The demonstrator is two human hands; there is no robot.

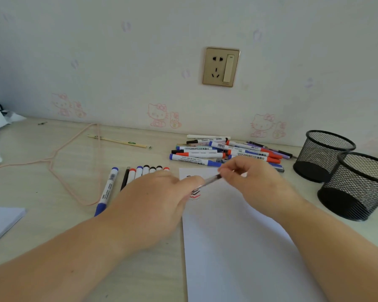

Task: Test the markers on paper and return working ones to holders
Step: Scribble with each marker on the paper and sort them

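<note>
A thin clear-barrelled pen (210,180) is held between both hands above a white sheet of paper (238,247). My left hand (153,205) pinches its lower end and my right hand (253,177) pinches its dark upper end. Black and red zigzag scribbles (194,194) show on the paper under the pen. A pile of whiteboard markers (223,153) lies behind the paper. A row of several markers (146,171) lies beside my left hand, with a blue-capped marker (107,190) further left. Two black mesh holders (323,155) (356,186) stand at the right.
A pink wire hanger (59,158) and a pencil-like stick (118,141) lie on the desk at the left. A stack of white paper (0,223) sits at the left edge. A wall socket (220,66) is on the wall behind the desk.
</note>
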